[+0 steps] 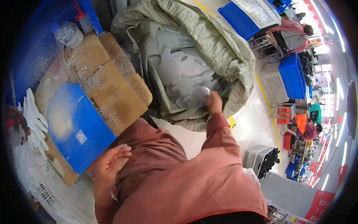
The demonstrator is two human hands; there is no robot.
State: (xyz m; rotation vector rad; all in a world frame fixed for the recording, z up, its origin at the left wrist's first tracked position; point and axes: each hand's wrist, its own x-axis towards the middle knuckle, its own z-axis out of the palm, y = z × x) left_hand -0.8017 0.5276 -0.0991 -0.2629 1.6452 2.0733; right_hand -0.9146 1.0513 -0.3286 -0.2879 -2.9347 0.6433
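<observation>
My right hand [214,102] reaches over the near rim of a large grey-green woven sack [209,33]. Its fingers are closed on a small white piece [206,90], whose full shape I cannot make out. Many thin, pale cut-out pieces [182,67], curved and foam-like, lie heaped inside the sack. Held above my lap, my left hand [113,164] is empty, with loosely bent fingers and the thumb apart. Beside it lies a blue sheet [80,123] with a whitish, powdery smear, resting on worn brown cardboard [112,93].
A cloudy plastic tub [69,35] and a red-tipped bottle [85,22] stand behind the cardboard. White glove-like pieces [33,119] hang at far left. Blue crates [294,78] and a grey crate [255,158] stand to the right. Two people sit working farther right.
</observation>
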